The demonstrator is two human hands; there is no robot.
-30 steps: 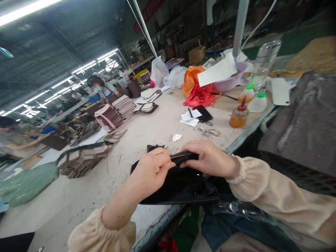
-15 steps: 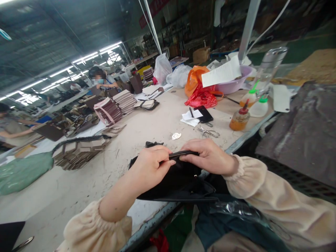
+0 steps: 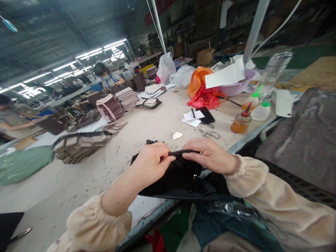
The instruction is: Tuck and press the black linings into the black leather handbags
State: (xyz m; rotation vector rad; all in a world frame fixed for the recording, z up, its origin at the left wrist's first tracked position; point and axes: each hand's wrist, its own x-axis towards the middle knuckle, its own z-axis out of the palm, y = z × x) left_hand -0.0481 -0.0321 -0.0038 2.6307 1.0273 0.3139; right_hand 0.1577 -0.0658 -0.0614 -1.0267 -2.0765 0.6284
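A black bag with small metal fittings lies at the table's near edge, partly overhanging it. My left hand pinches the bag's upper rim between thumb and fingers. Just to the right, my right hand grips the same rim, thumb on the near side and fingers over the far side. Much of the bag's left part is hidden behind my left hand and forearm. Beyond my hands lie a pair of scissors and a small whitish scrap.
Stacks of brown panels and a green plastic bundle occupy the left. Toward the right stand a bottle of orange liquid, a purple basin and a red plastic bag. Two people work at the far left. A metal post rises behind.
My left hand stays pinched on the rim. The fingers of my right hand have shifted slightly along it. The whole view has tilted a little.
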